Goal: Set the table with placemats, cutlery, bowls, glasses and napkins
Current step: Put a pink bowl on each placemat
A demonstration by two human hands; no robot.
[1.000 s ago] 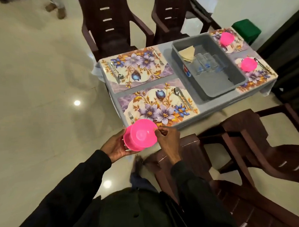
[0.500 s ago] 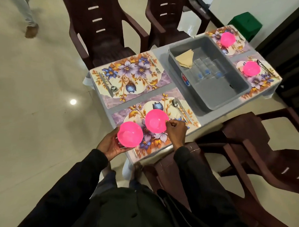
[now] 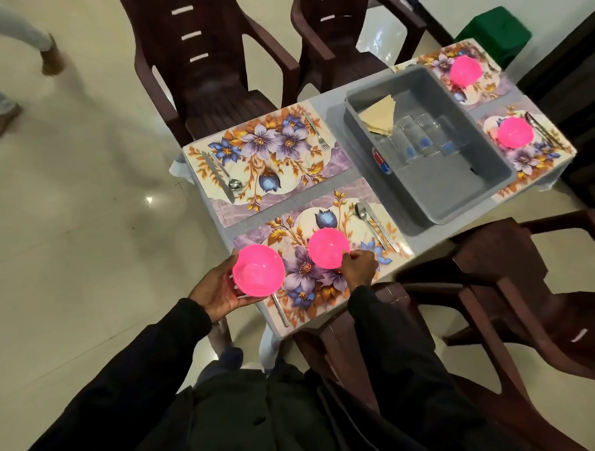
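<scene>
Pink bowl [image 3: 258, 270] cupped in the left hand [image 3: 215, 291] looks light, rigid and slippery; the right hand [image 3: 358, 267] pinches the second bowl [image 3: 328, 248] by its rim, judged the surest hold.

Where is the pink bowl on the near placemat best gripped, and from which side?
Pinch the pink bowl by its near-right rim from above: it stands upright, mouth up, rim free, as the right hand pinches it. The left hand holds a second bowl.

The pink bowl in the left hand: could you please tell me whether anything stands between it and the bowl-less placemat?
Nothing visible does: the bowl in the left hand faces that placemat directly, and its cutlery lies at the edges.
</scene>
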